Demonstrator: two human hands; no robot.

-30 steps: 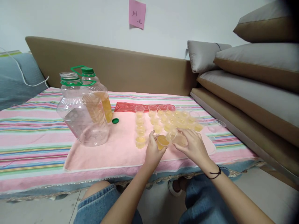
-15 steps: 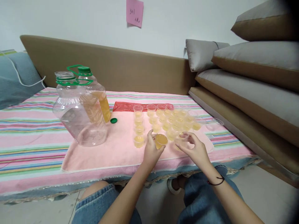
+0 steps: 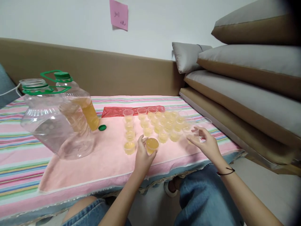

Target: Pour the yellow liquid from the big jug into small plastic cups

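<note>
My left hand (image 3: pixel 144 157) is closed around a small clear plastic cup of yellow liquid (image 3: pixel 152 145), held low over the pink cloth. Farther right, my right hand (image 3: pixel 208 143) has its thumb and fingers around another clear plastic cup (image 3: pixel 193 137), whose contents are hard to make out. Several cups of the same yellow liquid (image 3: pixel 168 126) stand in rows beyond my hands. A separate line of cups (image 3: pixel 129 147) runs away from me, left of my left hand.
A large clear open jug (image 3: pixel 58 125) stands at left, before a capped jug of yellow liquid (image 3: pixel 90 114). A green cap (image 3: pixel 102 127) lies beside them. Behind the cups is a red plastic bag (image 3: pixel 113 111). Stacked cushions (image 3: pixel 244 84) rise along the right side.
My right hand has moved right with its cup, away from the left hand. My left hand still holds its cup. The view has turned right, so the jugs sit farther left.
</note>
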